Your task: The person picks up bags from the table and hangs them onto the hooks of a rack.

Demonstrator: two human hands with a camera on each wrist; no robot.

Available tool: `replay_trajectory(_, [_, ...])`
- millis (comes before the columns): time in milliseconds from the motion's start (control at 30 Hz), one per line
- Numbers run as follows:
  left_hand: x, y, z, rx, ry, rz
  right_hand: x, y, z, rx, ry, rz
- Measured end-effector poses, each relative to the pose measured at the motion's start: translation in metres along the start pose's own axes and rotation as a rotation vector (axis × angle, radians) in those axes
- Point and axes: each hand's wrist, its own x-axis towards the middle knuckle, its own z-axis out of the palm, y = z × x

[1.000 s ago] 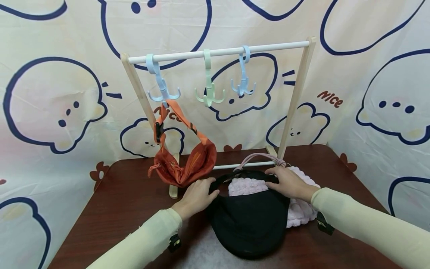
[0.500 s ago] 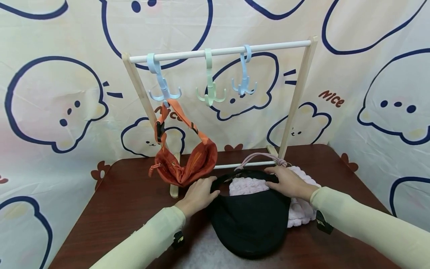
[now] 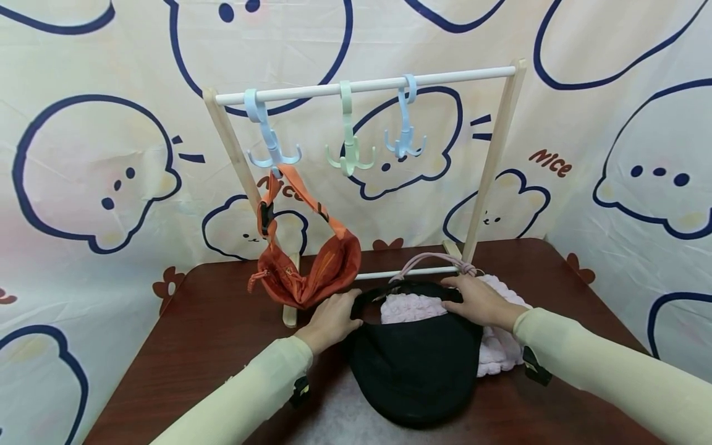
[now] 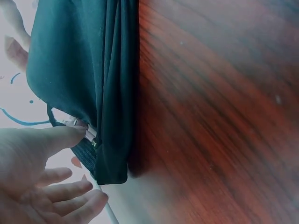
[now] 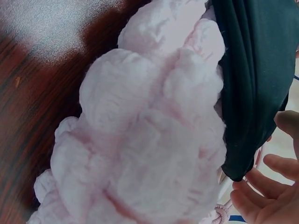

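A black shoulder bag [image 3: 414, 364] with a curved body and a short strap lies on the table. My left hand [image 3: 329, 321] touches the left end of its strap, thumb on the inner side; in the left wrist view the fingers of my left hand [image 4: 60, 182] are loosely extended beside the bag. At the strap's right end rests my right hand [image 3: 481, 301]. In the right wrist view the fingertips of my right hand [image 5: 266, 182] are at the bag's corner, thumb apart. A puffy pink bag [image 3: 500, 346] lies partly hidden under the black one.
A white rack bar [image 3: 311, 91] carries two light blue hooks [image 3: 269, 145] [image 3: 404, 133] and a green hook [image 3: 349, 151]. An orange waist bag [image 3: 311, 272] hangs from the left blue hook. The brown table [image 3: 211, 346] meets a patterned cloth backdrop.
Both hands stay at the black bag's strap, almost still. The whole head view has shifted very slightly to the right.
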Motion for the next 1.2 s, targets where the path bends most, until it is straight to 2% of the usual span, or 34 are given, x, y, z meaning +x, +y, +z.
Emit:
replay_trajectory(533, [0.004,-0.002,0.006,0.027,-0.011,-0.028,0.004,0.003,0.006,-0.012,-0.018,0.025])
replay_trajectory(800, [0.008,-0.006,0.010,0.059,-0.021,-0.002,0.005,0.003,0.008,-0.008,-0.031,0.051])
replay_trajectory(1200, [0.010,-0.007,0.013,0.063,0.009,0.016,0.007,0.006,0.010,0.003,0.015,0.056])
